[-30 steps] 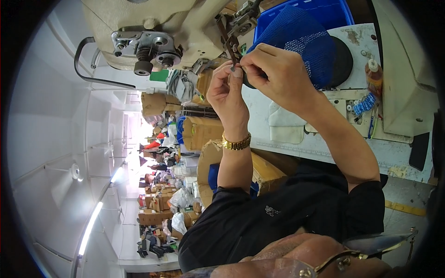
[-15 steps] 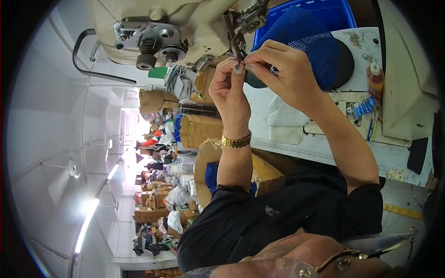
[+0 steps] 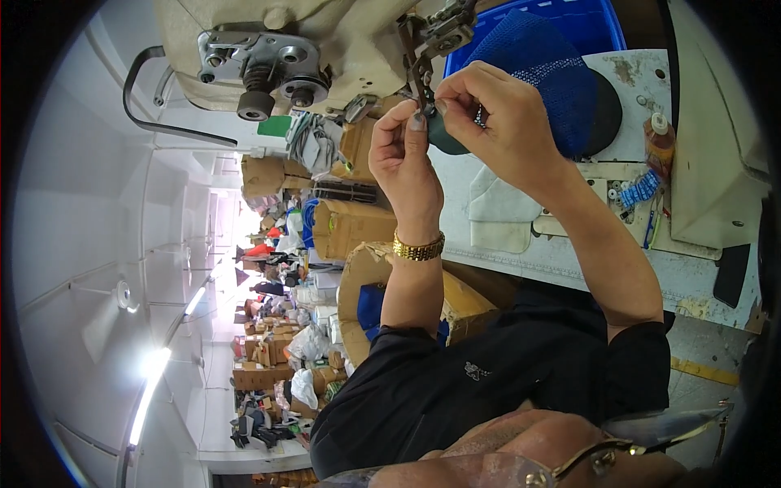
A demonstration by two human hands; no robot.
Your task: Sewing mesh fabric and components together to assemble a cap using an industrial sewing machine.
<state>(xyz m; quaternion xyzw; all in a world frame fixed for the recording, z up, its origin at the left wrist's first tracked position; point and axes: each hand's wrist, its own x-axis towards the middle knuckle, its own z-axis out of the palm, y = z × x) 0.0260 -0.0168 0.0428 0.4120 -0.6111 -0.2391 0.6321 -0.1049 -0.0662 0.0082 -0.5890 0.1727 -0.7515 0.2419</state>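
Note:
Both my hands are raised at the sewing machine head point(image 3: 358, 49), close under its dark metal needle and presser parts point(image 3: 415, 69). My left hand point(image 3: 411, 154), with a gold watch band point(image 3: 419, 246) at the wrist, pinches thumb to forefinger at the lower tip of these parts. Whatever lies in that pinch is too small to make out. Just to its right, my right hand point(image 3: 508, 122) also has thumb and forefinger pressed together; any thread between them cannot be seen. Behind the right hand lies blue mesh fabric point(image 3: 561, 98) with a dark, rounded piece point(image 3: 604, 114) at its edge.
Pale fabric pieces point(image 3: 500, 215) lie on the white machine table point(image 3: 569, 264). A bottle point(image 3: 659, 146), a blue patterned bundle point(image 3: 640, 189) and small bobbins point(image 3: 614, 193) are at the right. Beyond stands a blue crate point(image 3: 602, 24). An open carton point(image 3: 468, 305) stands below the table edge.
My right hand has drawn slightly to the right, and its fingertips are now farther from the left ones. The left hand has stayed almost in place, still pinching.

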